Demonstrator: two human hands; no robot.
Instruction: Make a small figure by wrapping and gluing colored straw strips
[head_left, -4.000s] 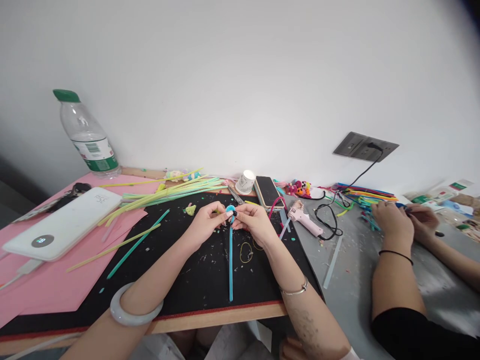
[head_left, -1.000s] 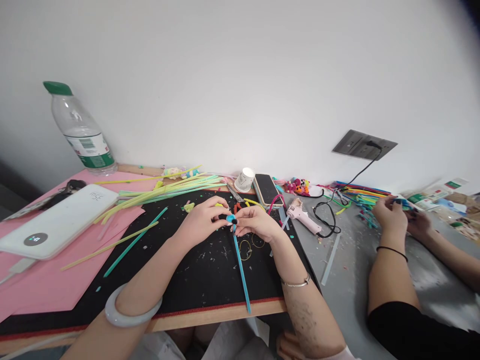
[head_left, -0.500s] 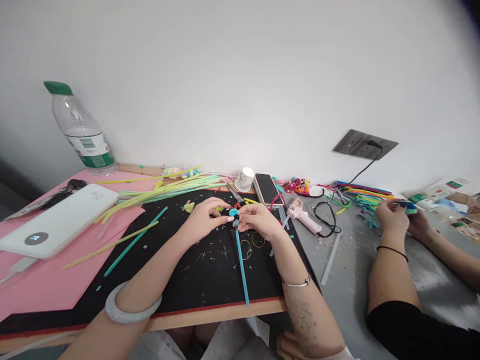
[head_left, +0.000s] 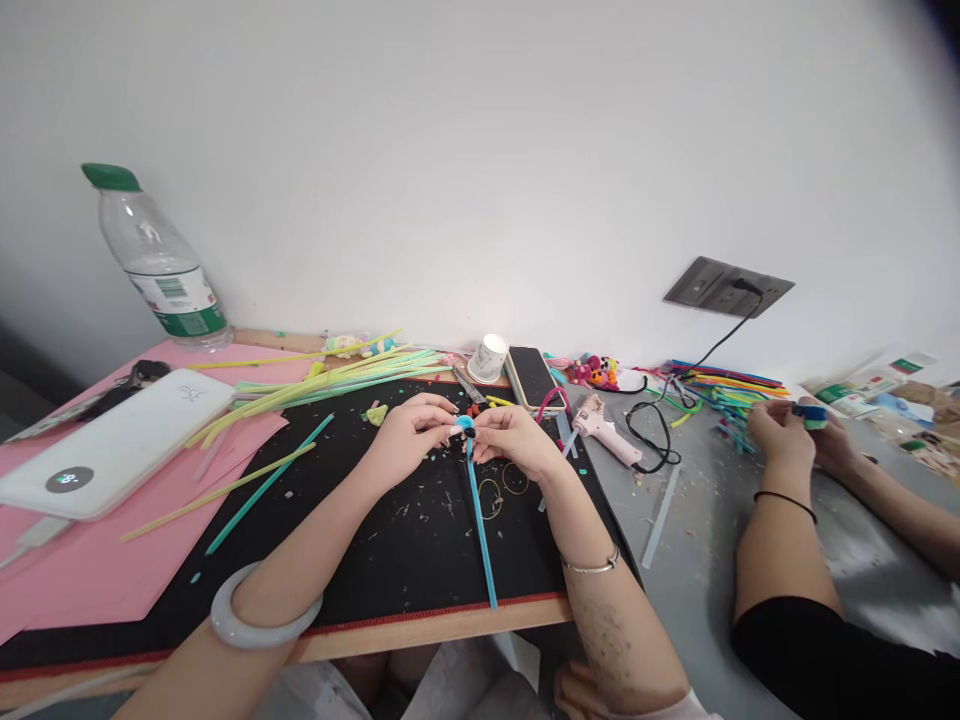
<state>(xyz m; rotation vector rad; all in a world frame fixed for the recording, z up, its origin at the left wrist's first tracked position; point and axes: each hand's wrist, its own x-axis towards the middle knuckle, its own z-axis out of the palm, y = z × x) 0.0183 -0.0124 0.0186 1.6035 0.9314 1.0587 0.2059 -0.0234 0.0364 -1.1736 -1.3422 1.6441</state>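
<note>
A light-blue pipe cleaner (head_left: 481, 530) hangs from my fingertips, its upper end wound into a small coil and its straight tail reaching down to the table's front edge. My left hand (head_left: 412, 437) pinches the coil from the left between thumb and fingers. From the other side, my right hand (head_left: 517, 442) grips the same pipe cleaner just under the coil, its dark-nailed thumb against it. The fingers partly cover the coil. Below the hands lies a black mat (head_left: 405, 570), with thin rubber bands (head_left: 490, 499) near my right wrist.
A pink glue gun (head_left: 611, 435), phone (head_left: 535, 378) and paper cup (head_left: 489, 358) lie beyond my hands. Yellow and green pipe cleaners (head_left: 352, 372), a power bank (head_left: 124, 440) and a bottle (head_left: 165, 260) are left. At right, another person's hands (head_left: 784, 432) hold something blue.
The pipe cleaner's tail has swung to the right since the first frame. My fingers have shifted around the coil, and the left thumb has closed back onto it in the last half second.
</note>
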